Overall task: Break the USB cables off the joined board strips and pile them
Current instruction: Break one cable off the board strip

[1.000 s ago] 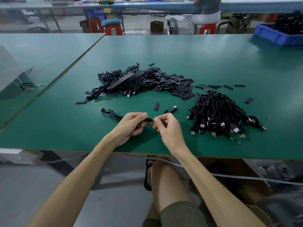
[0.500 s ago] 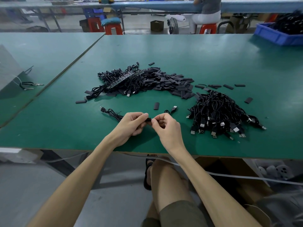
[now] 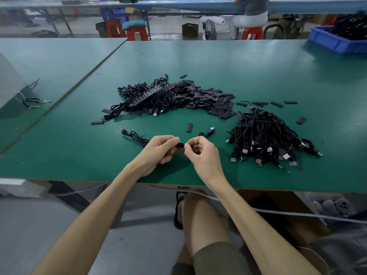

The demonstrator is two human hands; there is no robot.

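My right hand (image 3: 200,155) has closed in on my left hand (image 3: 158,150) over the last second. Both sets of fingers now pinch the USB cable's black end (image 3: 180,144) near the counter's (image 3: 258,72) 6 o'clock edge. I judge the snap is imminent; the cable pile (image 3: 264,135) waits at 3 o'clock.

No lettering, label, brand or number is legible anywhere: not on the plugs, the board strips, nor the bin across the tabletop.

Table top (image 3: 218,62): smooth matt green surface; near edge (image 3: 79,180) bare brown board. Cables (image 3: 260,132): black plastic sheath, slight sheen. Plugs (image 3: 245,150): bright bare metal shells. Sleeves (image 3: 210,99): matt black. Far right bin (image 3: 329,41): glossy blue plastic.
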